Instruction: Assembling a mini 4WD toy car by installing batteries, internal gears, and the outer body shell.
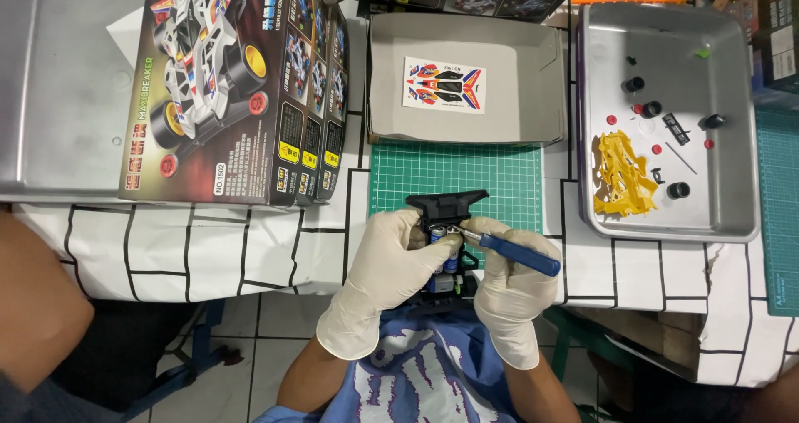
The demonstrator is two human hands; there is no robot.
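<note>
Low in the middle of the frame, both gloved hands work over a black toy car chassis (445,248). The left hand (391,265) wraps around its left side, fingers closed on it. The right hand (512,286) grips a blue-handled screwdriver (512,252), tip down among the batteries (445,244) in the chassis. The chassis sits at the near edge of a green cutting mat (454,178). Just beyond the mat, an open grey box (466,128) holds a sticker sheet (444,84). Upper left, a stack of model car boxes (241,90) leans across a metal tray (58,82). Upper right, another metal tray (732,140) carries a yellow parts frame (620,173), black wheels (651,108) and small red bits.
</note>
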